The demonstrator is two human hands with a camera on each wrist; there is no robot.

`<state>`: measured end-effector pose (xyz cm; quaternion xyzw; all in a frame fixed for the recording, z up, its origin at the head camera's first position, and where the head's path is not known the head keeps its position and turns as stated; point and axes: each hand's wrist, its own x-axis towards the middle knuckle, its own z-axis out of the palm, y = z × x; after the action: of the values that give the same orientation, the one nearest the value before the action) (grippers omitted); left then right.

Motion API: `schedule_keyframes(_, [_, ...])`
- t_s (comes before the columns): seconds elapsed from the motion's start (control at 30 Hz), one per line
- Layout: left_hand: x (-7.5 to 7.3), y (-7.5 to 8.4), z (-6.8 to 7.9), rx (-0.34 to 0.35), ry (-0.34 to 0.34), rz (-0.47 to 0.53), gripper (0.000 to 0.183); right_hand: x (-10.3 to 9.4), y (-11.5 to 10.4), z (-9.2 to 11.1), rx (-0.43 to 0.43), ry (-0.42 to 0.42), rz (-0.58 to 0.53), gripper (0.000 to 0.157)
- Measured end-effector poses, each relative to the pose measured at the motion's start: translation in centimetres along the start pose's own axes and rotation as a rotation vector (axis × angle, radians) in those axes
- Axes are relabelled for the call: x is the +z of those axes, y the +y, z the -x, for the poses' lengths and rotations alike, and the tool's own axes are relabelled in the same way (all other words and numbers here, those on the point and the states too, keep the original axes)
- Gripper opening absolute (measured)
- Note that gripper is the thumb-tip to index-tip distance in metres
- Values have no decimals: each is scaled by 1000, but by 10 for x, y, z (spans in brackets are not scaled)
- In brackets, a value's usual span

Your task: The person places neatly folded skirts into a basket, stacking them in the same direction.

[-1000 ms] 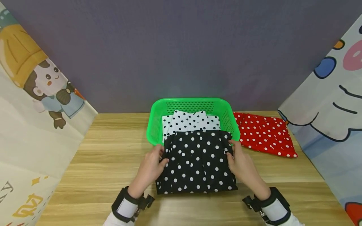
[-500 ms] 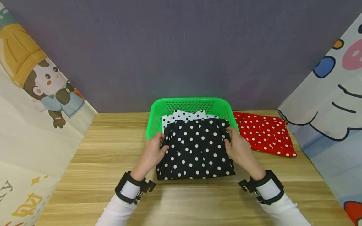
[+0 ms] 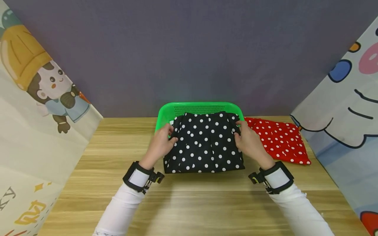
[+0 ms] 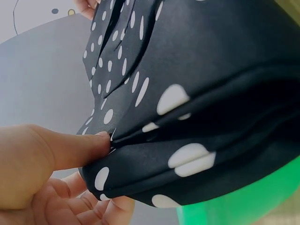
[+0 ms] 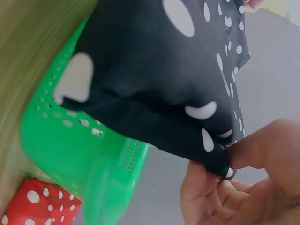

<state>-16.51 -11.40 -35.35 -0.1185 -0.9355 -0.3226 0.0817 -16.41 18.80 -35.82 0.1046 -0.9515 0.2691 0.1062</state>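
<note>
A folded black cloth with white dots [image 3: 203, 144] hangs between both hands, over the green perforated basket [image 3: 163, 119]. My left hand [image 3: 160, 144] pinches its left edge between thumb and fingers; the left wrist view shows the thumb on top of the folded layers [image 4: 187, 117]. My right hand [image 3: 249, 141] pinches the right edge, thumb and fingers gripping a corner in the right wrist view. Below the cloth, the basket wall [image 5: 70, 150] shows in that view. Only a sliver of the white dotted cloth [image 3: 171, 123] is visible in the basket; the black cloth hides the rest.
To the right of the basket a folded red cloth with white dots [image 3: 280, 141] lies on the wooden table [image 3: 206, 203]. A grey wall [image 3: 189, 59] stands right behind the basket. Printed panels [image 3: 32, 137] border the table on both sides.
Both hands have moved forward, away from the body, carrying the black cloth farther over the basket. It now covers nearly all of the white dotted cloth. The red cloth has stayed put.
</note>
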Motion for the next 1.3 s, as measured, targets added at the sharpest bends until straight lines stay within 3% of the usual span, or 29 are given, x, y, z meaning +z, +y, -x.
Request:
schedule_keyframes(0.47, [-8, 1, -47, -47, -72, -18, 32, -10, 2, -38, 36, -30, 12, 43])
schedule_keyframes(0.77, [-9, 2, -67, -78, -86, -64, 34, -11, 3, -58, 29, -29, 49, 42])
schedule_keyframes(1.03, [-10, 6, -84, -76, -76, -128, 33, -9, 9, -72, 54, -23, 69, 42])
schedule_keyframes(1.3, [-7, 10, -96, -126, -103, -177, 32, -5, 11, -83, 112, -43, 77, 43])
